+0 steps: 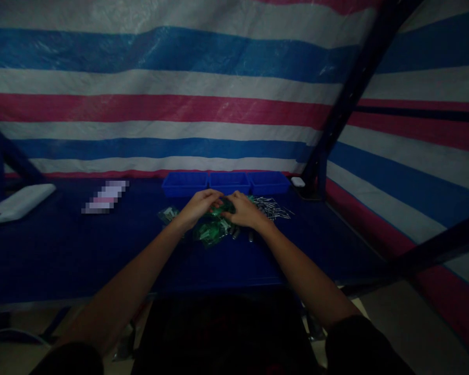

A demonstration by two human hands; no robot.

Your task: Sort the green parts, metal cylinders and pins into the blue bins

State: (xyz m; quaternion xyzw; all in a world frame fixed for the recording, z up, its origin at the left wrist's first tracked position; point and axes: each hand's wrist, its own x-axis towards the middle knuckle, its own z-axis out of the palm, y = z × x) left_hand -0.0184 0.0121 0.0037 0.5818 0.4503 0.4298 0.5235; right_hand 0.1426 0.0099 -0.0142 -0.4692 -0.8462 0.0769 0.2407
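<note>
Both of my hands meet over a heap of small clear-and-green plastic bags (211, 232) on the blue table. My left hand (197, 208) has its fingers bent and pressed on a green plastic bag (217, 209). From the other side my right hand (245, 211) closes its thumb and fingers on the same bag. The fingertips are dim and partly hidden. Another clear bag (168, 213) with pale pieces lies left of my left hand. Beside my right hand is a loose pile of thin metal nail-like pins (273, 208). Short metal cylinders (251, 237) lie just below that hand.
Three blue bins (185, 185) stand in a row behind my hands. A small white case (297, 182) sits to their right. On the left of the table (82, 260) are a blurred-out flat item (106, 198) and a white device (21, 203). Dark posts (316, 166) and striped sheeting enclose the table.
</note>
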